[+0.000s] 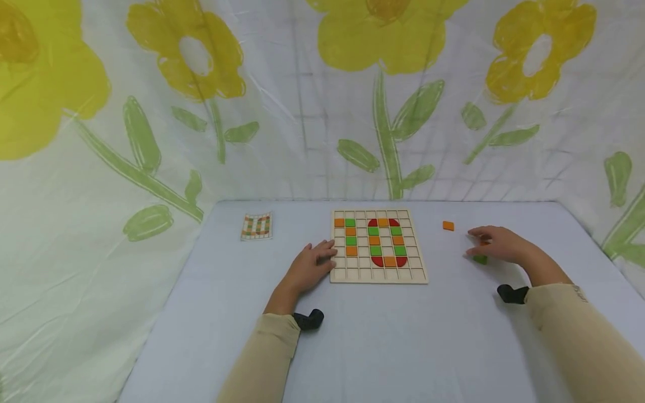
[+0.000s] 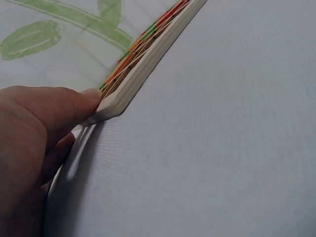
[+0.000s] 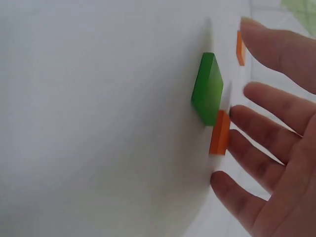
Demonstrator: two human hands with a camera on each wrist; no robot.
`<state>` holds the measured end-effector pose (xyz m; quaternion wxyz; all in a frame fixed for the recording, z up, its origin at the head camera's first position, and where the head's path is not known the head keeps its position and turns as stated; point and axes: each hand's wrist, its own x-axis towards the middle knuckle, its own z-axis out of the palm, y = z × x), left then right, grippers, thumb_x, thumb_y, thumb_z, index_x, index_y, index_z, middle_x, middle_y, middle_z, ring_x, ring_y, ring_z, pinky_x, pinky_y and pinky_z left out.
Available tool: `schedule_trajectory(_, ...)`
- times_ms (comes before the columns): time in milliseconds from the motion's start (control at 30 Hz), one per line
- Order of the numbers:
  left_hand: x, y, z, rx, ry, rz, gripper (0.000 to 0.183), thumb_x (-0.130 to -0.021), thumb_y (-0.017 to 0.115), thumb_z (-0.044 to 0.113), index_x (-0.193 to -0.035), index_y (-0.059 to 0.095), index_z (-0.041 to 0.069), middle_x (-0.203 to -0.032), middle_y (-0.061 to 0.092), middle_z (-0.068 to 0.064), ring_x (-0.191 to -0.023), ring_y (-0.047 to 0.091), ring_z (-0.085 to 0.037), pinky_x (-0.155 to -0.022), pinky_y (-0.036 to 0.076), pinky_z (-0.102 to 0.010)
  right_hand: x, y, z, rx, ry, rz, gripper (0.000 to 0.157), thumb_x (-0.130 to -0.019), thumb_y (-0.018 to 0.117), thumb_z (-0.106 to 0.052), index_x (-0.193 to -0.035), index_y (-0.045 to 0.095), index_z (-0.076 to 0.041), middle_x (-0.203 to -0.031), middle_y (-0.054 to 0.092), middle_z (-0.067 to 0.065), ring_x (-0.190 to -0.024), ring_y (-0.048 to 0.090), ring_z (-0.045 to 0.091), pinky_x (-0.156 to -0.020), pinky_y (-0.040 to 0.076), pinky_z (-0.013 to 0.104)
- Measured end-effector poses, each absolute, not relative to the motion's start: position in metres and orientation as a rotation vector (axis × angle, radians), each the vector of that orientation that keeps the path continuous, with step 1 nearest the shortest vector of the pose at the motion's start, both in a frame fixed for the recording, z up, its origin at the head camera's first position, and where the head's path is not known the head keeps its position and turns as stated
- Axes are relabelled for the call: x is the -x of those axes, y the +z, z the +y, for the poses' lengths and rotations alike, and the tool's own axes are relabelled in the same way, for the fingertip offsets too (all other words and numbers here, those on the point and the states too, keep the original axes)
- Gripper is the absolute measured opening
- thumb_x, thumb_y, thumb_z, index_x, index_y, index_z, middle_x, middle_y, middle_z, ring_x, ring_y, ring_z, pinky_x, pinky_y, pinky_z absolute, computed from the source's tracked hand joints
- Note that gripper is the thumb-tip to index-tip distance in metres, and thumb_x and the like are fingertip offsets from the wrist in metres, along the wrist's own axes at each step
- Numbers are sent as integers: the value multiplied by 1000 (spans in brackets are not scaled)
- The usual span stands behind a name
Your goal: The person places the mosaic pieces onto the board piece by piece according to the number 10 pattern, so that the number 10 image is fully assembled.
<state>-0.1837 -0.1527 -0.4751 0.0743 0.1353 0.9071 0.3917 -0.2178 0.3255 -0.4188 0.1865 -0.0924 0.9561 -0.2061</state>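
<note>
A wooden grid board (image 1: 360,274) lies on the table, with orange, green and red tiles set in it as a "1" and a "0". My left hand (image 1: 311,268) rests at its left edge; in the left wrist view the thumb (image 2: 74,103) touches the board's rim (image 2: 133,84) near a corner. To the right of the board, my right hand (image 1: 499,244) hovers with spread fingers by a green tile (image 1: 480,259). The right wrist view shows this green tile (image 3: 208,89) and an orange tile (image 3: 220,133) just before the fingertips, neither gripped.
Another orange tile (image 1: 448,225) lies alone between the board and my right hand. A small printed pattern card (image 1: 256,226) is at the table's back left. Behind the table hangs a white curtain (image 1: 272,140) painted with yellow flowers.
</note>
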Motion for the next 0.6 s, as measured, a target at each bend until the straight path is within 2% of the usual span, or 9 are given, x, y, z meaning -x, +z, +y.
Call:
schedule_trajectory(167, 184, -475, -154, -422, 1152, 2734, 38, -96, 64, 30, -132, 64, 19, -151, 44, 14, -145, 33, -9, -127, 11, -38, 204, -423, 333, 303, -643, 2665, 73, -80, 80, -38, -135, 55, 2, -144, 41, 31, -128, 40, 52, -102, 37, 69)
schedule_trajectory(267, 184, -475, -155, -407, 1139, 2737, 38, -96, 63, 30, -133, 64, 19, -152, 43, 14, -146, 32, -9, -127, 11, -39, 201, -429, 336, 318, -694, 2683, 65, -79, 82, -31, -131, 60, 0, -144, 42, 27, -123, 46, 48, -99, 45, 61)
schedule_trajectory(333, 183, -475, -155, -393, 1141, 2732, 38, -97, 63, 31, -133, 63, 20, -153, 42, 14, -147, 31, -10, -127, 11, -40, 201, -433, 337, 326, -732, 2719, 57, -79, 82, -29, -125, 65, -1, -138, 46, 26, -113, 54, 42, -92, 50, 50)
schedule_trajectory(433, 182, -475, -155, -390, 1151, 2721, 39, -97, 63, 31, -134, 63, 19, -153, 42, 13, -147, 30, -12, -127, 12, -42, 200, -436, 334, 324, -770, 2756, 47, -80, 82, -30, -118, 70, -4, -129, 52, 23, -104, 58, 33, -85, 50, 36)
schedule_trajectory(600, 183, -475, -153, -416, 1168, 2715, 39, -97, 63, 31, -134, 63, 18, -153, 42, 12, -147, 30, -13, -127, 11, -42, 200, -438, 321, 313, -757, 2794, 40, -82, 80, -30, -111, 72, -4, -111, 61, 16, -97, 58, 27, -79, 50, 33)
